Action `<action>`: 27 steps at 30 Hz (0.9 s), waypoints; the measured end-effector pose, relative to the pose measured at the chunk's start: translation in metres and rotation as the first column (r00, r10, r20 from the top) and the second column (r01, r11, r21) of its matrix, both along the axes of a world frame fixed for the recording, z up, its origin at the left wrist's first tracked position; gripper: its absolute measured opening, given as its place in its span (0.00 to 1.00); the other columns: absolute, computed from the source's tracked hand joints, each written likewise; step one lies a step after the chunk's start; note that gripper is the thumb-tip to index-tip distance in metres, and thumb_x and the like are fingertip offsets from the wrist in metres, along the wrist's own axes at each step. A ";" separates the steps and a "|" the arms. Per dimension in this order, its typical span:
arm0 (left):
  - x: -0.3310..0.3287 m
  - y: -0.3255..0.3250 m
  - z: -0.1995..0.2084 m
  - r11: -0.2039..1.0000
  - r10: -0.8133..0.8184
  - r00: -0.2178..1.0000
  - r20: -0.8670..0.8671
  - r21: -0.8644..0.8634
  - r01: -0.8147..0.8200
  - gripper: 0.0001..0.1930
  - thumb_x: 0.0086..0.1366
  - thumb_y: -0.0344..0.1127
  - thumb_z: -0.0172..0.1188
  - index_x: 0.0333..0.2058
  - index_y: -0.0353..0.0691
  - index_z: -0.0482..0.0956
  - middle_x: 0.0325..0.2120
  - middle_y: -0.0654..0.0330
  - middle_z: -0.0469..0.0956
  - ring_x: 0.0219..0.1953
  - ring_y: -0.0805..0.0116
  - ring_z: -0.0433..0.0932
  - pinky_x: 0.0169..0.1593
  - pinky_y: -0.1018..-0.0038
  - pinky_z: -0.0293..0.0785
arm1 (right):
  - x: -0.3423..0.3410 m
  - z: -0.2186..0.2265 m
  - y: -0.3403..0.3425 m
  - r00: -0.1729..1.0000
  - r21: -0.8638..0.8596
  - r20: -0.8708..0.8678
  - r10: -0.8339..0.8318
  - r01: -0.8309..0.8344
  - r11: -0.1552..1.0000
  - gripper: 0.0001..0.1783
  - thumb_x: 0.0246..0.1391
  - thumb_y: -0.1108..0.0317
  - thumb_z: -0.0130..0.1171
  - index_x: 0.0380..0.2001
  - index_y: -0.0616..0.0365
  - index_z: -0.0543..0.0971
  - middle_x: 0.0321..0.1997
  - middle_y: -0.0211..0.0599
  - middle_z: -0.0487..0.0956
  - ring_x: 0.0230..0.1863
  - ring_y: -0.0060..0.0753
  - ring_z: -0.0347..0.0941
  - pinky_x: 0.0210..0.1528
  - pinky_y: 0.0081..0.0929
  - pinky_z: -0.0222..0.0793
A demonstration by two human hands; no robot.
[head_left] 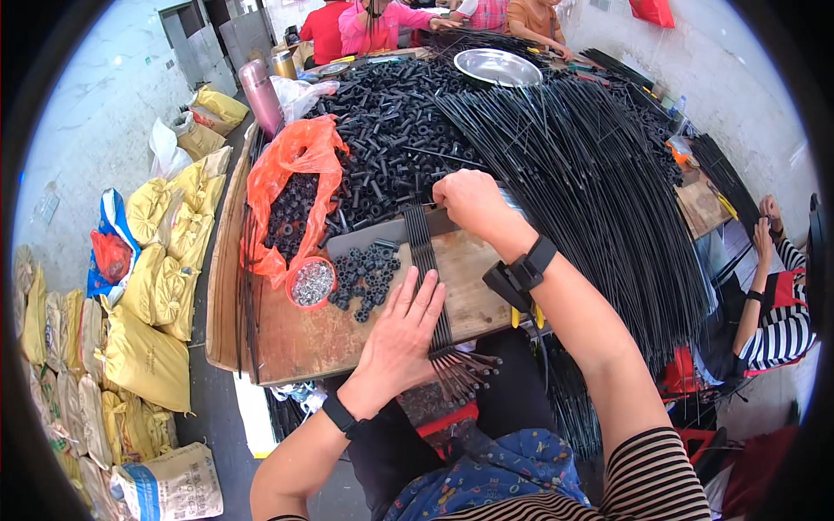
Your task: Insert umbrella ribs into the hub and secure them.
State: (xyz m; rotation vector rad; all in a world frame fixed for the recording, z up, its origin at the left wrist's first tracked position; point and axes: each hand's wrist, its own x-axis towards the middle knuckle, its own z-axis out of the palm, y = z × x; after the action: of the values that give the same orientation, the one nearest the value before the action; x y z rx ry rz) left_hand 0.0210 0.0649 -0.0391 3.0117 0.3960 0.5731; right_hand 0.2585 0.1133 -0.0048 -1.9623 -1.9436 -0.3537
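My left hand [401, 334] lies flat with fingers stretched on a row of thin black rods [424, 247] placed side by side across the wooden table [486, 295]. The rods' near ends fan out past the table's front edge. Beyond their upper part, my right hand [472, 201] is closed in a fist; what it holds, if anything, is hidden. A grey flat bar [369, 236] runs crosswise at the rods. Left of them lie several small black ring-shaped parts [358, 276] and a red tub [311, 283] of small shiny pieces.
A heap of black tubular parts [391, 113] covers the far table, with an orange plastic bag [295, 161] and pink flask [260, 95] at left. Long black rods [591, 208] pile up at right, near a metal bowl [498, 67]. Yellow sacks [148, 356] line the left wall; co-workers sit around.
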 end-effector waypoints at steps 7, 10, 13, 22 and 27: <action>-0.004 -0.003 0.013 0.989 0.008 0.999 0.034 -0.151 -0.003 0.48 0.48 0.58 0.66 0.57 0.26 0.60 0.60 0.40 0.58 0.65 0.41 0.51 0.67 0.57 0.50 | 0.002 -0.007 0.003 0.998 0.041 -0.015 0.057 -0.056 0.998 0.06 0.38 0.74 0.57 0.20 0.49 0.82 0.24 0.40 0.79 0.32 0.43 0.78 0.34 0.37 0.74; -0.002 -0.003 0.012 0.988 -0.014 0.998 0.063 -0.154 0.024 0.49 0.46 0.58 0.68 0.58 0.28 0.59 0.61 0.41 0.57 0.66 0.42 0.51 0.66 0.57 0.51 | 0.003 -0.001 0.006 0.994 0.062 -0.048 0.095 -0.092 0.994 0.06 0.38 0.74 0.56 0.21 0.51 0.82 0.24 0.40 0.79 0.32 0.44 0.78 0.35 0.39 0.73; -0.003 -0.002 0.009 0.986 -0.035 0.996 0.081 -0.158 0.048 0.49 0.47 0.58 0.67 0.58 0.27 0.60 0.61 0.41 0.57 0.65 0.42 0.51 0.66 0.57 0.51 | 0.005 -0.003 0.005 0.993 0.035 -0.028 0.118 -0.117 0.993 0.07 0.40 0.75 0.57 0.25 0.55 0.82 0.24 0.40 0.79 0.31 0.45 0.77 0.35 0.38 0.72; -0.002 -0.001 0.007 0.989 -0.018 0.999 0.046 -0.146 0.025 0.52 0.47 0.62 0.64 0.58 0.22 0.58 0.61 0.38 0.55 0.66 0.42 0.50 0.67 0.58 0.48 | 0.002 -0.009 0.010 0.984 0.038 0.000 0.178 -0.178 0.983 0.06 0.38 0.77 0.56 0.22 0.55 0.80 0.25 0.41 0.79 0.32 0.46 0.77 0.35 0.39 0.72; -0.004 0.000 0.007 0.997 -0.017 1.000 0.010 -0.081 0.017 0.54 0.46 0.64 0.64 0.57 0.20 0.58 0.61 0.38 0.54 0.66 0.43 0.49 0.67 0.59 0.48 | -0.002 -0.004 0.008 0.978 0.047 0.003 0.209 -0.209 0.977 0.06 0.39 0.78 0.55 0.23 0.55 0.79 0.27 0.41 0.78 0.33 0.45 0.77 0.36 0.38 0.72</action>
State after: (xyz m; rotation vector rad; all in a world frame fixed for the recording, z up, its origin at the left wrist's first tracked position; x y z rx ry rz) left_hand 0.0175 0.0650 -0.0317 2.9312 0.3831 0.5561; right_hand 0.2567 0.1211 -0.0083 -1.7076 -2.0966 -0.3371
